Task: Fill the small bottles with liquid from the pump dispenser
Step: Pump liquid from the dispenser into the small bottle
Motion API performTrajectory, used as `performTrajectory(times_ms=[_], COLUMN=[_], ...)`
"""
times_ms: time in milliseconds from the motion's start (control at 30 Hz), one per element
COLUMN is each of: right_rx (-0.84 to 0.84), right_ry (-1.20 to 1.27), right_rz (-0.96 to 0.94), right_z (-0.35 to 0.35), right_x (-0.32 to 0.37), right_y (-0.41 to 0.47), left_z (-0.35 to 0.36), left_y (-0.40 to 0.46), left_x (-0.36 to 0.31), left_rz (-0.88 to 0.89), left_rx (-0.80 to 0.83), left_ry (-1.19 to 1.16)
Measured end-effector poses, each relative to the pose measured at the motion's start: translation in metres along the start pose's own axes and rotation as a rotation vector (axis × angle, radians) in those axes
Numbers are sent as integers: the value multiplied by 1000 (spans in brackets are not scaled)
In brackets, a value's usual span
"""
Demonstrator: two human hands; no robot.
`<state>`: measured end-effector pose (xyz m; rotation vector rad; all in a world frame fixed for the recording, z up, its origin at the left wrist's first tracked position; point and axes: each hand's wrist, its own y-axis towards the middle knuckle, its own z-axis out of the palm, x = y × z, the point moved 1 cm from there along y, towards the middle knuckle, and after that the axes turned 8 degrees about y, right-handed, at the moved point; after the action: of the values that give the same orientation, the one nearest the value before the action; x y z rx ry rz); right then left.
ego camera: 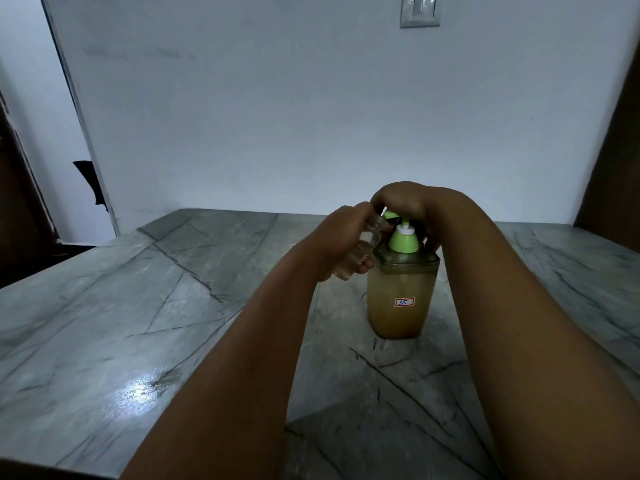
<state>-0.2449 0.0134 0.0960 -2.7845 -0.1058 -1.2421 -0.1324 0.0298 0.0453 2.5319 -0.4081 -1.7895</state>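
Observation:
A square clear pump dispenser (398,306) full of yellowish liquid stands on the grey marble counter (138,323), with a green and white pump collar (402,239) and a small red-bordered label. My left hand (341,242) grips a small clear bottle (360,252), tilted, its mouth up against the green nozzle. Some pale liquid shows in the small bottle's lower part. My right hand (405,204) lies curled over the pump head from above, hiding most of it, with the fingers hanging down behind the dispenser.
A pale wall rises behind the counter, with a light switch plate (420,10) high up. A dark doorway edge stands at the left and a dark panel (613,150) at the right. The counter's left edge drops away near the doorway.

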Motion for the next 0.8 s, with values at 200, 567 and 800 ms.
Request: performTrajectory(times_ms=[200,567,800], right_rx=[-1,9,2], right_ry=[-17,101,-17], right_rz=[7,15,5], right_z=[-1,-4,0], right_x=[-2,-3,-1], right_y=[3,3,1], left_z=[-2,-2,-1], left_y=[0,2,2], left_x=[1,2,1], left_rz=[10,10,14], left_rx=[-7,-6,-5], left_ry=[27,9,15])
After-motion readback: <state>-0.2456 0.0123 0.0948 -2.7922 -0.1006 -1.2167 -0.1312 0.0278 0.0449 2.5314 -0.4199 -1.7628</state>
